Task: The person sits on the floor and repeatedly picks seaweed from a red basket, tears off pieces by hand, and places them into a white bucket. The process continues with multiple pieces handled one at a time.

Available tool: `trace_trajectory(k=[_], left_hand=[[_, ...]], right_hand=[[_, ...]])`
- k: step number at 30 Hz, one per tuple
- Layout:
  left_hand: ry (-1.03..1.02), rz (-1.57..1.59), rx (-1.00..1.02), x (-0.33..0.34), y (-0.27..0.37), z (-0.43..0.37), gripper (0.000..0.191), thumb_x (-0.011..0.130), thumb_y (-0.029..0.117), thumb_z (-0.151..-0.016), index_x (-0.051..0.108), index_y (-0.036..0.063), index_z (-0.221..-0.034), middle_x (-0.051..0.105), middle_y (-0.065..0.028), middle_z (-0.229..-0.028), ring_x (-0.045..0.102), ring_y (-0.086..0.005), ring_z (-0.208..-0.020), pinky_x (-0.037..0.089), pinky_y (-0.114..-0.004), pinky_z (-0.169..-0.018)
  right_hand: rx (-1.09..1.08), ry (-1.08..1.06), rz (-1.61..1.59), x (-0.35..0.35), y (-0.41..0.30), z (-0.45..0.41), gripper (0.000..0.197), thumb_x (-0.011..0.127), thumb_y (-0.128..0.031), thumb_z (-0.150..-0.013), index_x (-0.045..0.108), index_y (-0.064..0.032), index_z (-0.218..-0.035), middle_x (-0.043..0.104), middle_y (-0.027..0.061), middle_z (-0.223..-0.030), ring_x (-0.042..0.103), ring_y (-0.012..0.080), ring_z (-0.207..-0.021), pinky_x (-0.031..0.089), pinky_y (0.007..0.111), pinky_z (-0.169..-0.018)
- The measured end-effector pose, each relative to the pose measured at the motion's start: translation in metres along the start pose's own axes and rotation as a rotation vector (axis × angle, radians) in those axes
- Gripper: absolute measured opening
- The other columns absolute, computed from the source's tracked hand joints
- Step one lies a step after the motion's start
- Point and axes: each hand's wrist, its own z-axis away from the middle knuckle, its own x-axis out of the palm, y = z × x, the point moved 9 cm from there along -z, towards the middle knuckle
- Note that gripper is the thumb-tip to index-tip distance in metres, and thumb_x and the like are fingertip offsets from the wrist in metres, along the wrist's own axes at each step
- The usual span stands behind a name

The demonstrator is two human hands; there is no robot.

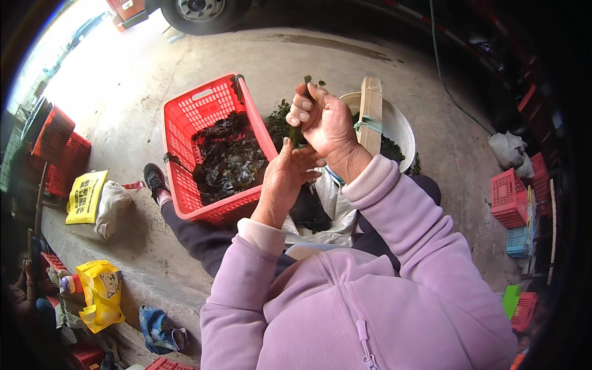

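My right hand (326,115) is closed around a strip of dark green seaweed (296,135), whose upper tip pokes out above the thumb. Just below it, my left hand (291,171) has its thumb and fingers spread near the hanging part; contact with the strip is unclear. Left of both hands stands a red plastic basket (185,196) with a heap of wet, dark seaweed (231,159) inside. More green seaweed (277,118) lies behind my hands, partly hidden. On a white woven sack (340,226) between my legs is a dark, limp piece (311,210).
A wooden beam (371,111) with green cord tied around it crosses a pale round basin (404,125) holding seaweed. At left are a yellow packet (87,196) and a yellow bag (99,291). Red crates (508,198) stand at right. A truck wheel (201,11) is beyond.
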Motion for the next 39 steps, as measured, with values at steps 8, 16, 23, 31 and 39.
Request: trace_trajectory(k=[8,16,23,31,39], left_hand=[[0.166,0.059,0.137,-0.031,0.022,-0.017,0.022,0.047,0.025,-0.094,0.059,0.0064,-0.098,0.064,-0.0052,-0.085,0.061,-0.0176,-0.082,0.047,-0.033,-0.077],[0.183,-0.435,0.060,-0.004,0.016,-0.003,0.016,0.063,0.018,-0.083,0.060,0.0036,-0.078,0.051,0.0016,-0.061,0.041,-0.0067,-0.043,0.029,-0.021,-0.038],[0.017,-1.104,0.028,0.040,0.015,0.006,0.009,0.061,0.008,-0.073,0.057,0.0010,-0.070,0.046,0.0027,-0.053,0.039,-0.0037,-0.045,0.029,-0.021,-0.042],[0.094,-0.798,-0.024,0.010,-0.001,0.006,0.011,0.061,0.012,-0.080,0.058,0.0016,-0.079,0.053,-0.0006,-0.062,0.048,-0.0073,-0.050,0.038,-0.020,-0.045],[0.126,-0.441,-0.130,0.007,-0.017,-0.001,0.013,0.059,0.015,-0.084,0.056,0.0034,-0.077,0.050,-0.0008,-0.060,0.047,-0.0121,-0.050,0.042,-0.025,-0.047]], right_hand=[[0.036,0.222,-0.051,-0.076,0.016,0.060,0.019,0.050,-0.022,-0.092,0.056,-0.0041,-0.087,0.042,0.0009,-0.066,0.042,0.0149,-0.062,0.043,0.035,-0.076],[-0.088,0.327,0.530,-0.096,-0.017,0.083,0.021,0.051,-0.019,-0.093,0.064,-0.0031,-0.097,0.063,0.0056,-0.093,0.057,0.0114,-0.081,0.047,0.026,-0.074],[-0.119,0.074,0.783,-0.065,-0.012,0.080,0.019,0.059,-0.014,-0.088,0.067,-0.0014,-0.099,0.061,0.0006,-0.067,0.051,0.0038,-0.051,0.042,0.019,-0.046],[-0.013,0.290,0.753,-0.099,-0.019,0.104,0.019,0.058,-0.015,-0.089,0.067,0.0005,-0.095,0.061,0.0015,-0.065,0.045,0.0033,-0.042,0.035,0.019,-0.038],[0.098,0.374,0.646,-0.118,-0.017,0.112,0.019,0.057,-0.014,-0.090,0.066,-0.0004,-0.098,0.058,-0.0003,-0.064,0.043,0.0020,-0.043,0.032,0.016,-0.036]])
